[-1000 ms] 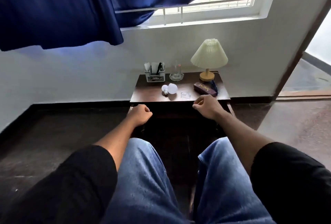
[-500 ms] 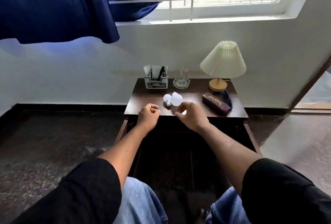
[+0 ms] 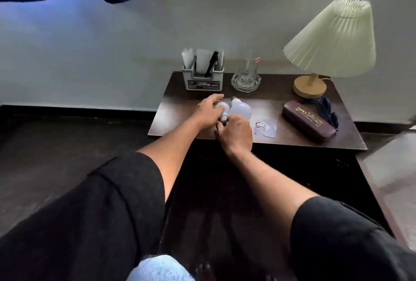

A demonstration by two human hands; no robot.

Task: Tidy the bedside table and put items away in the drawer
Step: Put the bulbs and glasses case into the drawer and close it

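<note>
The small bulb (image 3: 222,107) is cupped from its left side by the left hand (image 3: 208,112) on the bedside table (image 3: 292,141). The fingers are curved over the globe, and the screw base points back toward the wrist. Touching it, the large bulb (image 3: 241,111) lies just beyond the right hand (image 3: 236,133), whose curled fingers are closed on its rounded near end, with the neck pointing away. The open drawer (image 3: 304,168) lies below and behind both grips, so a lift and a pull back are judged to be needed.
</note>
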